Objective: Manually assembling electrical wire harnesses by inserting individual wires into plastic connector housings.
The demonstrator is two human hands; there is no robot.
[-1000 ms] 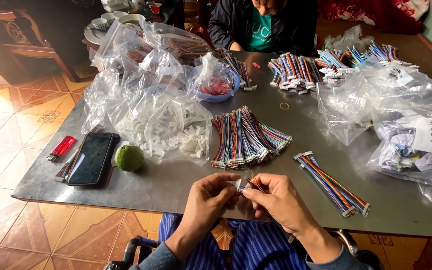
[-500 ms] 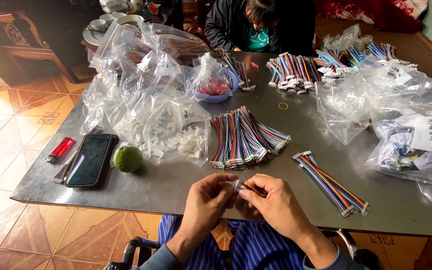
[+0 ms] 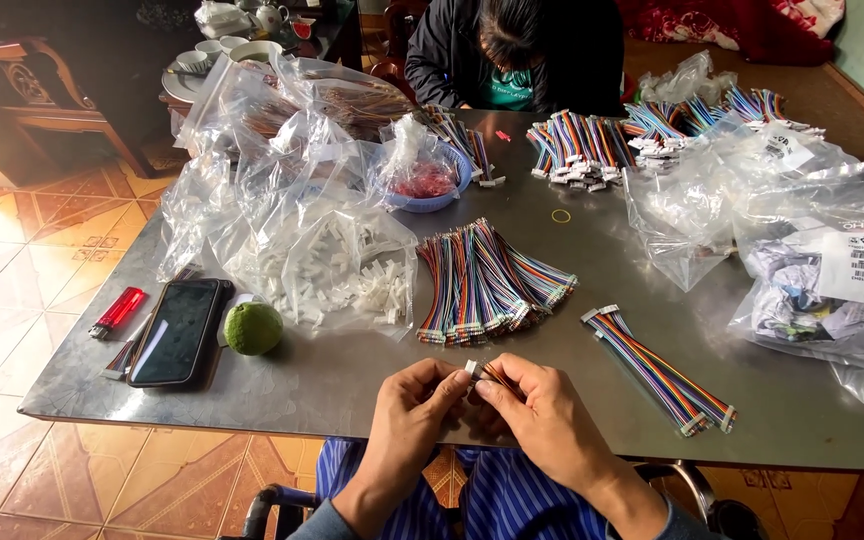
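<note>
My left hand and my right hand meet at the table's near edge. Together they pinch a small white connector with thin coloured wires running back into my right palm. A fanned pile of rainbow ribbon cables lies just beyond my fingers. A smaller bundle of the same cables lies to the right of my right hand. A clear bag of white plastic connector housings sits to the left of the pile.
A black phone, a red lighter and a green lime lie at the left. Clear bags crowd the right side. A blue bowl and more cable bundles sit farther back, where another person sits.
My hands have stayed at the table's near edge, with the fingers shifting slightly around the white connector. The person across the table has bent the head lower.
</note>
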